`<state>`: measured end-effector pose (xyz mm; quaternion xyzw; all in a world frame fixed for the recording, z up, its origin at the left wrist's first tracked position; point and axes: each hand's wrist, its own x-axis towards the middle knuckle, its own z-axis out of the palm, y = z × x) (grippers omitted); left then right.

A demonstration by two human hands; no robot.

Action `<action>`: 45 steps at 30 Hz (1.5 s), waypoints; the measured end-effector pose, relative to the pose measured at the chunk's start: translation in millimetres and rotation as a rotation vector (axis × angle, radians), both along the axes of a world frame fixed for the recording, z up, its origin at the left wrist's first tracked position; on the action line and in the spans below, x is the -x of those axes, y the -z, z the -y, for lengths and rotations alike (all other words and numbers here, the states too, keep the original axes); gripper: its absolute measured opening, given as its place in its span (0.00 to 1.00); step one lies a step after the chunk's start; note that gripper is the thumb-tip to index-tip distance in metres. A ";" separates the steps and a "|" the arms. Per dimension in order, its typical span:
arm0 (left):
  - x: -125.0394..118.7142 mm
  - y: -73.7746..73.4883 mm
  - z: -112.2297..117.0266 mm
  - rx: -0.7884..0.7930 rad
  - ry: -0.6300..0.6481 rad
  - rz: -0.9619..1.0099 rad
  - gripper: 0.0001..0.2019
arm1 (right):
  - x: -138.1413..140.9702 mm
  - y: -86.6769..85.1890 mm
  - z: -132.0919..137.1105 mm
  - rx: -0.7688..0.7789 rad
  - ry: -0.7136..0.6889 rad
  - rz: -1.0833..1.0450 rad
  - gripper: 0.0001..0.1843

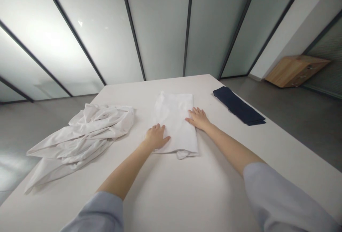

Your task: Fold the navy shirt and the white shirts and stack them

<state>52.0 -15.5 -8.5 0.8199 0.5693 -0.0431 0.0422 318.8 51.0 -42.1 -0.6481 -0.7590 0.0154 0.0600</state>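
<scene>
A white cloth (pixel 176 118), folded into a rough rectangle, lies flat on the table in front of me. My left hand (pixel 155 138) rests on its near left edge, fingers spread and palm down. On the right edge, a little farther up, lies my right hand (pixel 198 118), also flat with the fingers apart. A small piece of fabric pokes out from under the cloth's near edge. Whether the cloth is a garment cannot be told from its folds.
A crumpled heap of white fabric (pixel 91 135) lies on the left of the white table (pixel 184 196) and hangs past its edge. Folded navy fabric (pixel 237 106) lies along the right edge. Beyond stand frosted glass panels (pixel 157 25) and a wooden cabinet (pixel 290 70).
</scene>
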 end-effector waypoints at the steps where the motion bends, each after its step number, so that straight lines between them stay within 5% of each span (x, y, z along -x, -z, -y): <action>1: 0.7 -6.1 -1.0 0.037 0.013 0.023 0.30 | -3.4 -0.1 -5.4 -0.004 0.044 -0.037 0.32; 5: 14.2 -15.8 -24.8 -0.030 -0.199 0.173 0.24 | -6.5 0.9 -12.5 -0.050 0.260 -0.177 0.25; 9: 24.2 3.6 -52.6 -0.153 -0.423 0.158 0.27 | -0.2 -0.3 -7.9 -0.094 0.380 -0.202 0.23; 14: 19.9 27.8 -63.4 -0.138 -0.288 0.252 0.27 | 4.1 -2.4 -4.7 -0.083 0.368 -0.226 0.19; 19: 17.8 28.7 -67.2 -0.072 -0.202 0.429 0.21 | 4.4 -0.3 -4.9 -0.092 0.284 -0.403 0.13; 23: 12.8 28.8 -70.2 0.074 -0.265 0.836 0.23 | 6.1 2.0 -4.9 -0.052 0.241 -0.652 0.14; 28: 12.8 28.2 -72.9 0.324 -0.619 1.465 0.46 | 8.2 3.6 -4.0 0.104 0.240 -1.020 0.28; 30: 17.3 25.2 -72.7 0.387 -0.704 1.598 0.46 | 7.9 1.7 -2.0 0.168 0.241 -1.173 0.35; 36: 23.6 16.6 -66.3 0.725 -0.563 1.792 0.29 | 5.1 -7.5 6.8 0.307 0.138 -1.389 0.43; 42: 27.0 19.1 -62.7 0.443 -0.572 1.835 0.53 | 1.7 -6.4 6.3 0.346 0.105 -1.436 0.32; 45: 34.1 18.1 -60.7 0.508 -0.467 1.787 0.49 | -0.3 -8.0 7.2 0.354 0.109 -1.499 0.29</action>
